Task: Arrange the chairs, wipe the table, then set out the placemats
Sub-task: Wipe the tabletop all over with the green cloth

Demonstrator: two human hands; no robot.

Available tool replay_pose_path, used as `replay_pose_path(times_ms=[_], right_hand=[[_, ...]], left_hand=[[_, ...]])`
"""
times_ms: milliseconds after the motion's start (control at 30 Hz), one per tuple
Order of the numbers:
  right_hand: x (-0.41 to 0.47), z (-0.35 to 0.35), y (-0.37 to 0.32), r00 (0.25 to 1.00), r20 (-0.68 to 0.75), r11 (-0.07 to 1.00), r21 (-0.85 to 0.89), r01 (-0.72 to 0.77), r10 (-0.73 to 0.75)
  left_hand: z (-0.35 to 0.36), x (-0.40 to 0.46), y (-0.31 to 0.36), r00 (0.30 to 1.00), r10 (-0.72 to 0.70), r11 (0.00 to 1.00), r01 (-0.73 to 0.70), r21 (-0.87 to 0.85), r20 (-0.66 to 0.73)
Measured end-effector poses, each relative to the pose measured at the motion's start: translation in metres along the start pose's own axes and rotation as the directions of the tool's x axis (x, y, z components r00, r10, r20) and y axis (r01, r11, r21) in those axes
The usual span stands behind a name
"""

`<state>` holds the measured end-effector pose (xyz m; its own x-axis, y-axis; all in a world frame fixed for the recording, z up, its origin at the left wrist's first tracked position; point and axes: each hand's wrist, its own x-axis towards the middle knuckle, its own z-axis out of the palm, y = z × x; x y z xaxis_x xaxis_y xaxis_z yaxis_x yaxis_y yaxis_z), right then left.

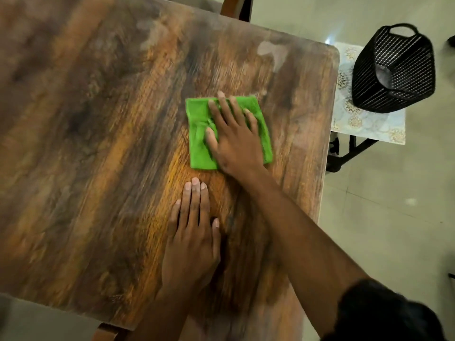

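A folded green cloth (200, 139) lies on the brown wooden table (86, 148), right of the middle. My right hand (234, 136) presses flat on the cloth with its fingers spread and straight. My left hand (192, 239) rests palm down on the bare wood just below the cloth, fingers straight and together. Pale smears (273, 51) show on the tabletop near its far right corner. Patterned placemats (369, 124) lie stacked on a small stand to the right of the table.
A black woven basket (394, 70) sits on the placemats on the stand. Part of a wooden chair (232, 7) shows beyond the table's far edge, and another chair part (105, 332) at the near edge. Pale tiled floor (394, 217) lies to the right.
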<state>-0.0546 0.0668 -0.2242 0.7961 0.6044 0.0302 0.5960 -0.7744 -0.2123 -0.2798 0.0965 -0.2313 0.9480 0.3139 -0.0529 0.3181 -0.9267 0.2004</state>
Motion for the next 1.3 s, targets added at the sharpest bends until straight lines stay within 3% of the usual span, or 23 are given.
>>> replay_pose_path(times_ms=[133, 367, 533, 667, 767, 967, 1067, 1300], right_hand=[[0.035, 0.000, -0.012, 1.000, 0.004, 1.000, 0.001, 0.027, -0.027], [-0.061, -0.008, 0.025, 0.996, 0.012, 0.996, 0.014, -0.084, 0.084], [0.019, -0.016, 0.065, 0.978, -0.054, 0.980, 0.034, -0.198, 0.200], [0.109, -0.025, 0.107, 0.959, -0.028, 0.959, 0.041, -0.280, 0.281], [0.119, -0.022, 0.109, 0.958, -0.037, 0.958, 0.029, -0.284, 0.285], [0.007, -0.016, 0.067, 0.981, -0.022, 0.981, -0.001, -0.194, 0.194], [-0.074, -0.019, 0.040, 0.986, 0.063, 0.988, -0.019, -0.155, 0.156], [-0.224, -0.012, -0.007, 0.962, 0.166, 0.975, -0.075, -0.209, 0.219]], left_hand=[[-0.002, -0.001, -0.002, 1.000, 0.007, 1.000, -0.007, -0.012, 0.008], [0.000, 0.003, 0.002, 1.000, 0.005, 1.000, -0.005, 0.018, -0.019], [0.000, 0.005, 0.004, 1.000, -0.020, 0.999, 0.020, 0.029, -0.014], [-0.003, 0.008, 0.006, 0.999, -0.032, 0.998, 0.031, 0.048, 0.020], [-0.006, 0.007, 0.006, 0.999, -0.022, 0.998, 0.019, 0.060, 0.048], [-0.008, 0.009, 0.002, 0.998, -0.008, 0.999, 0.006, 0.037, 0.056], [-0.008, 0.009, 0.002, 0.997, -0.011, 0.999, 0.009, 0.034, 0.075], [-0.007, 0.008, 0.000, 0.998, -0.011, 1.000, 0.011, 0.000, 0.060]])
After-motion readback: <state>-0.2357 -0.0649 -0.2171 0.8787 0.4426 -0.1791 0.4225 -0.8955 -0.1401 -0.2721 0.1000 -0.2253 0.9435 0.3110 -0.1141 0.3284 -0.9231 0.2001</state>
